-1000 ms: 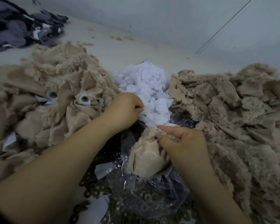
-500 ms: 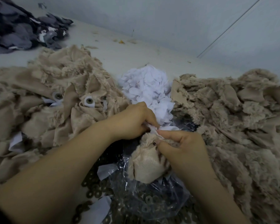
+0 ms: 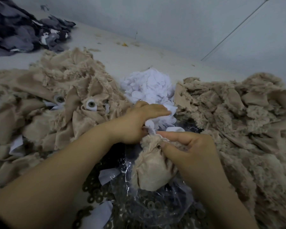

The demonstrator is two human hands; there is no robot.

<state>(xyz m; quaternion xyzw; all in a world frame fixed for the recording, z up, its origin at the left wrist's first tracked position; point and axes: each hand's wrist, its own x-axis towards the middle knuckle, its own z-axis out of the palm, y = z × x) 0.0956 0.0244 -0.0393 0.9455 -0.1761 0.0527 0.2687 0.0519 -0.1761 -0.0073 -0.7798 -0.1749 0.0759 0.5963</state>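
My right hand (image 3: 193,151) grips a beige plush fabric piece (image 3: 150,171), turned inside out, with a small dark stud (image 3: 158,147) poking through beside my thumb. My left hand (image 3: 139,123) pinches a small white fabric scrap (image 3: 149,125) against the top of that piece, its fingers stretched over the edge of the white scrap pile (image 3: 149,90). Both hands meet above a clear plastic bag (image 3: 155,207).
Beige plush pieces lie heaped on the left (image 3: 56,96) and right (image 3: 248,116). Two of the left ones show grey washers on white backing (image 3: 91,104). Dark washers (image 3: 92,192) lie near me, in and around the bag. A grey fabric pile (image 3: 20,30) sits far left. A wall rises behind.
My left hand came from the white pile with a scrap to the top of the plush piece. My right hand kept its grip.
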